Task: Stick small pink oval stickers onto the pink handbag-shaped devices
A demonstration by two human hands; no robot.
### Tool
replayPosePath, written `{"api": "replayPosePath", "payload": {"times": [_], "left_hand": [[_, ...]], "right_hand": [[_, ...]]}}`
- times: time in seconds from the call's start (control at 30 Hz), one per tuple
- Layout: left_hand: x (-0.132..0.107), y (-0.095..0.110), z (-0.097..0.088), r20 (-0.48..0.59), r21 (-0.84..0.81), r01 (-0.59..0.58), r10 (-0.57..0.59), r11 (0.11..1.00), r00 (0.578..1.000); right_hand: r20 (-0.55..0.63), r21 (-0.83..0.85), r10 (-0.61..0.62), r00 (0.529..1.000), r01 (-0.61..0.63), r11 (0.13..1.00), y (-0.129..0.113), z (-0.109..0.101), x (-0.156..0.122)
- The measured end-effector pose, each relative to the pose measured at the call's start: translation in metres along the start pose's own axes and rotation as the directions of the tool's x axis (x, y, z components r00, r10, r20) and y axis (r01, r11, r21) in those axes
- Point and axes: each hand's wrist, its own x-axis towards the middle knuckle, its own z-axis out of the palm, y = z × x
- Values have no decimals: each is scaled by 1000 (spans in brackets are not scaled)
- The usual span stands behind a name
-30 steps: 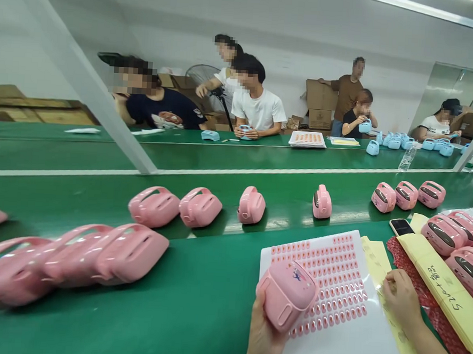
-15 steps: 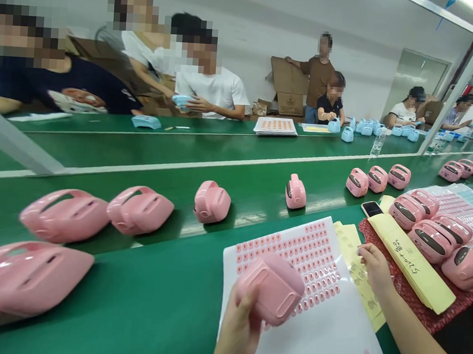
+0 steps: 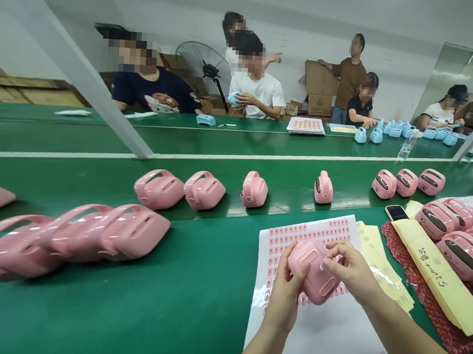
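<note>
The left hand [image 3: 286,293] is clenching a pink plastic case [image 3: 314,272] to keep it steady above a sheet of pink labels [image 3: 323,337] near the front edge of the green bench [image 3: 196,308], while the right hand [image 3: 351,269] is bringing its fingertips to the case, though I cannot tell if that grip is pinching anything.

Pink plastic box [image 3: 314,272] w/ round corners and a shiny skin, tilted, held over a white sheet [image 3: 309,229] w/ rows of tiny pink stickers. Left hand [image 3: 287,292] grips it from below. Right hand [image 3: 349,266] is at its top edge.
</note>
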Motion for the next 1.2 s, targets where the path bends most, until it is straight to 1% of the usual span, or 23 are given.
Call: {"api": "replayPosePath", "payload": {"times": [0.13, 0.27, 0.33, 0.4, 0.43, 0.5, 0.6, 0.67, 0.7, 0.77, 0.8, 0.83, 0.87, 0.9, 0.93, 0.97, 1.0, 1.03, 1.07, 1.1, 1.2], "left_hand": [[-2, -1, 1, -24, -25, -9, 8, 1000, 1000], [-2, -2, 1, -22, -24, 1, -2, 1000, 1000], [-2, -2, 1, -17, -21, 5, -5, 1000, 1000], [-2, -3, 1, -23, -21, 4, -5, 1000, 1000], [-2, -3, 0, -31, -22, 0, -1, 1000, 1000], [-2, -5, 0, -40, -24, -7, 6, 1000, 999], [-1, -7, 0, -53, -39, -13, 11, 999, 999], [1, -8, -1, -75, -70, -22, 17, 997, 997], [2, -8, -4, -89, -100, -22, 13, 995, 996], [4, -10, -12, -100, -191, 2, -21, 982, 995], [5, -12, -20, -89, -250, 20, -43, 968, 995], [7, -15, -29, -54, -312, 43, -63, 949, 997], [9, -19, -40, -2, -371, 62, -68, 927, 998], [11, -23, -52, 80, -423, 84, -55, 902, 995], [13, -28, -64, 193, -469, 112, -22, 876, 981], [15, -33, -75, 306, -495, 148, 12, 856, 952], [16, -37, -85, 380, -514, 145, 73, 845, 922], [17, -40, -92, 429, -530, 160, 100, 832, 898], [18, -42, -96, 450, -547, 178, 108, 818, 886], [18, -42, -97, 455, -562, 197, 101, 803, 885], [16, -36, -89, 436, -611, 240, 67, 754, 897]], "right_hand": [[-58, 14, -25, 998, 26, 1000, 4, 5, 0], [-79, -39, -53, 995, 50, 998, 6, 6, 0], [-93, -81, -104, 990, 97, 992, 8, 7, -2], [-119, -136, -207, 971, 190, 972, 10, 10, -5], [-132, -167, -270, 954, 248, 954, 11, 12, -7], [-156, -236, -405, 901, 364, 901, 13, 17, -12], [-124, -332, -595, 794, 532, 779, 15, 19, -17], [-95, -354, -685, 722, 619, 701, 17, 12, -12], [-107, -365, -711, 695, 638, 679, 19, 5, -4], [-158, -434, -727, 668, 614, 659, 27, -11, 20], [-183, -497, -722, 667, 571, 653, 33, -19, 36], [-132, -582, -715, 686, 531, 616, 40, -25, 53], [-18, -656, -705, 709, 524, 544, 48, -30, 70], [43, -668, -693, 720, 537, 516, 56, -32, 86], [96, -679, -681, 726, 548, 489, 64, -32, 100], [147, -679, -669, 729, 566, 468, 71, -30, 112], [183, -674, -659, 729, 581, 456, 78, -28, 120], [215, -673, -649, 730, 592, 444, 83, -25, 126], [241, -672, -638, 731, 600, 434, 88, -22, 129], [258, -672, -629, 733, 604, 429, 92, -20, 129], [262, -676, -609, 749, 593, 438, 101, -20, 126]]}}
